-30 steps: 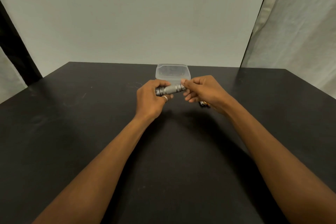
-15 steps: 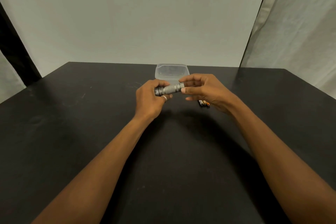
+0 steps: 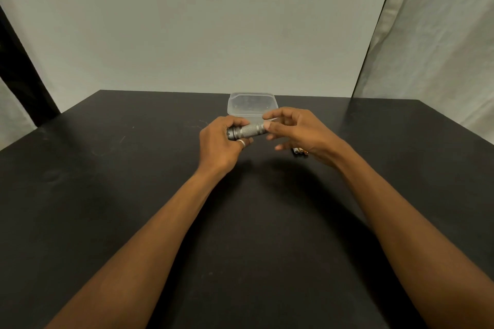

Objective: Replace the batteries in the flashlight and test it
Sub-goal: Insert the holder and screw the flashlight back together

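Flashlight (image 3: 248, 131) was held level over table (image 3: 107, 195): head end wrapped in curled left hand (image 3: 219, 141), barrel bare mid-span, tail at thumb tip of right hand (image 3: 302, 133). Right fingers (image 3: 276, 114) spread, index just above tail; pinching or not, could not tell. Batteries (image 3: 300, 152) lay on table under right wrist.

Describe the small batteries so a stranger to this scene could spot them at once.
Start at the black table and find the person's right hand near its middle. Partly hidden under that hand, lying on the tabletop, is a small cluster of batteries. Their orange and pale ends peek out, unlike the grey flashlight or the clear tub behind it.
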The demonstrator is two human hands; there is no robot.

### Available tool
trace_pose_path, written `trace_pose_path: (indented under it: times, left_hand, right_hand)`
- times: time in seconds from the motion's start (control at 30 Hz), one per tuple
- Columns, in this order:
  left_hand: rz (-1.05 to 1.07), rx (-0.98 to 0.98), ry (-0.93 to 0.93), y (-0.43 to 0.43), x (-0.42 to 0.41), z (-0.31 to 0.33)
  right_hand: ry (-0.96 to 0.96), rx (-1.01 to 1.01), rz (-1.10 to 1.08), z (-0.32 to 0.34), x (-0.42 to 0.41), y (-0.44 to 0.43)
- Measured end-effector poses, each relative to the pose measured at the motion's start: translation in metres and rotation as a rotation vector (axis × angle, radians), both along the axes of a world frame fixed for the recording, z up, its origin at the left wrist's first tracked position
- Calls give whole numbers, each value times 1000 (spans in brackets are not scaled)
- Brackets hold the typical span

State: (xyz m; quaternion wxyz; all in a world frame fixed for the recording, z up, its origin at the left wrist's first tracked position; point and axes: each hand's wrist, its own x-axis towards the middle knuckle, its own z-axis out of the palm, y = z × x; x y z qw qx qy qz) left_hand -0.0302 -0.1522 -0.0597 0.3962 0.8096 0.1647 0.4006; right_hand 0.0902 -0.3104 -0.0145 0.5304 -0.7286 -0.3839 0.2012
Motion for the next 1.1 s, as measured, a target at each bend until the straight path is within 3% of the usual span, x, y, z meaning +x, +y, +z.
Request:
trace_pose_path:
  times: [0.4,0.67,0.97,1.1]
  left_hand:
    - [-8,0,2,-1,-1,0]
    - [-1,-11,3,0,0,0]
    - [-8,2,2,-2,-1,0]
    - [-2,5,2,-1,-1,0]
  right_hand:
    - [-82,-96,-103,-8,-5,10]
    - [2,6,17,-1,1,-2]
    - [-79,-94,-108,-7,-3,8]
    - [-101,-45,-92,-6,-2,6]
